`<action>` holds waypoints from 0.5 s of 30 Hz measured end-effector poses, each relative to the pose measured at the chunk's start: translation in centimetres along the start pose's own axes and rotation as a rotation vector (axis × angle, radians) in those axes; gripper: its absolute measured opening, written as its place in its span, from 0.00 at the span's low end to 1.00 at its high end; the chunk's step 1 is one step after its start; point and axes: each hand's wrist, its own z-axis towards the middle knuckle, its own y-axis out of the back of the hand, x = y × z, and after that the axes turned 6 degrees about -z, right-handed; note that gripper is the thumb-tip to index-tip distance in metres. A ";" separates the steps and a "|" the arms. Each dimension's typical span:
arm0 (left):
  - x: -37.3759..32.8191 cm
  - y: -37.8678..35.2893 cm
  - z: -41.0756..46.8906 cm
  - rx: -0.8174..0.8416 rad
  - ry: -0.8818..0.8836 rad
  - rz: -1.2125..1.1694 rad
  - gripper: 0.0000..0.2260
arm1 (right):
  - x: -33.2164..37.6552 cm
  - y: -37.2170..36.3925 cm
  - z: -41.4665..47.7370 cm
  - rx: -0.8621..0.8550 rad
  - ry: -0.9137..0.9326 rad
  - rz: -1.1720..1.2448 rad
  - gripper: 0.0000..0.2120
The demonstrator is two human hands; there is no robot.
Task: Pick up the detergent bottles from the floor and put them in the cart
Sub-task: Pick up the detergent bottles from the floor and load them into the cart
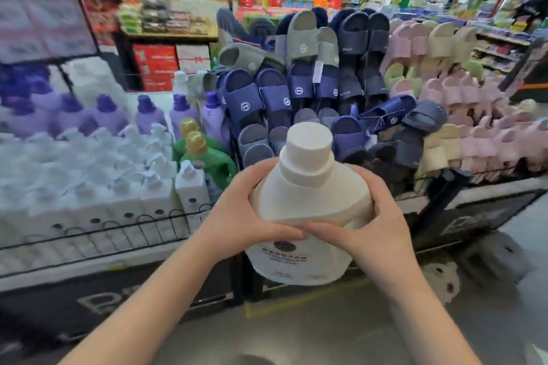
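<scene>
Left hand [237, 216], right hand [376, 225], gripping white detergent bottle [308, 195]

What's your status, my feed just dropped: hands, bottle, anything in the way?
Left hand, right hand both gripping white detergent bottle. Bottle upright, held up. Slipper display directly ahead.

Open floor [296, 332] lies below, while the bottle display [89, 187] and slipper rack [326, 83] block the front.

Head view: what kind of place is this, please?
Most likely a supermarket or general store: slippers heaped on display, purple bottles in rows beside them, packed shelves behind. The left hand and right hand hold a white bottle.
</scene>
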 end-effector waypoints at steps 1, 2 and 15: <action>-0.2 0.2 -1.3 -0.038 0.018 0.019 0.42 | 0.2 -0.3 -0.3 0.038 0.017 0.011 0.45; -0.5 0.3 -2.6 -0.081 0.040 0.031 0.41 | 0.4 -0.6 -0.6 0.079 0.032 0.025 0.44; -3.6 5.5 -21.0 -0.640 0.233 0.146 0.45 | 6.1 -10.5 -5.5 0.609 0.203 0.234 0.46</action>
